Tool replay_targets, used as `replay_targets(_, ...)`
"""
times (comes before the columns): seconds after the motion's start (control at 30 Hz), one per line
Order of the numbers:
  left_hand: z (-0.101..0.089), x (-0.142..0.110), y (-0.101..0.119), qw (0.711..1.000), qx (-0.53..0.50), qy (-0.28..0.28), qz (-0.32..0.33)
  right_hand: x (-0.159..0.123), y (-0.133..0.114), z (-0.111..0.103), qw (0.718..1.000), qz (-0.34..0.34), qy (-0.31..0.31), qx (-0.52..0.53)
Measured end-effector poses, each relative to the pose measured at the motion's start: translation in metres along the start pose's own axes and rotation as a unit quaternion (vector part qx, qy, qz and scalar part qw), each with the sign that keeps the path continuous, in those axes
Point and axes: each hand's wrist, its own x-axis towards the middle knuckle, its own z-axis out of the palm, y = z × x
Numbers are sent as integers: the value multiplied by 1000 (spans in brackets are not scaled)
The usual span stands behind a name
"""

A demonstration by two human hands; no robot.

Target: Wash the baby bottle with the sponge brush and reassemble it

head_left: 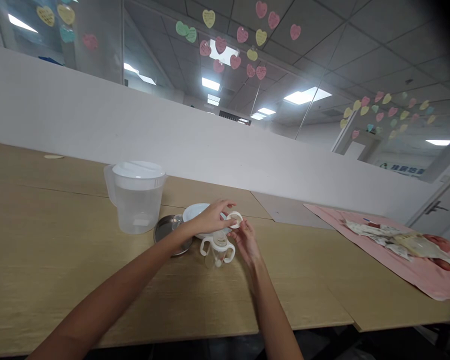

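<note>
Both hands meet above the table around a small white ring-shaped cap (235, 218). My left hand (212, 216) grips it from the left with thumb and fingers. From below right, the fingertips of my right hand (246, 240) pinch the same piece. Just beneath them stands a clear baby bottle (219, 248) with two white side handles; its top shows a clear or pale opening. Behind my left wrist is a white bowl (190, 212), partly hidden. A round steel tray (163, 228) with a small clear item on it sits to the left, partly covered by my left forearm.
A clear lidded pitcher (139, 200) of water stands at the left. On the right, a clothed baby doll (416, 245) lies on a pink mat (339, 227). A white wall (195, 135) with glass above borders the table's back. A flat pale piece (54, 157) lies far left.
</note>
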Motion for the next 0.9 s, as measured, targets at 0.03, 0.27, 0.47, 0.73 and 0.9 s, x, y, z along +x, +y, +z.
replay_targets(0.03,-7,-1,-1,999,-13,-31,-21,0,-1,0,1000,-3,-2,6)
replay_targets(0.27,-28,-11,-13,949,42,-302,-74,-7,-9,4,998,-17,-51,-12)
replay_targets(0.47,-8,-8,-25,956,-77,-285,3,-10,-7,7,993,-9,-76,-94)
replay_targets(0.73,-10,-11,-32,964,-10,-264,-39,-8,0,5,977,-5,-132,-168)
replay_targets(0.9,-13,-10,-32,963,27,-263,-45,-6,-1,1,971,10,-134,-199)
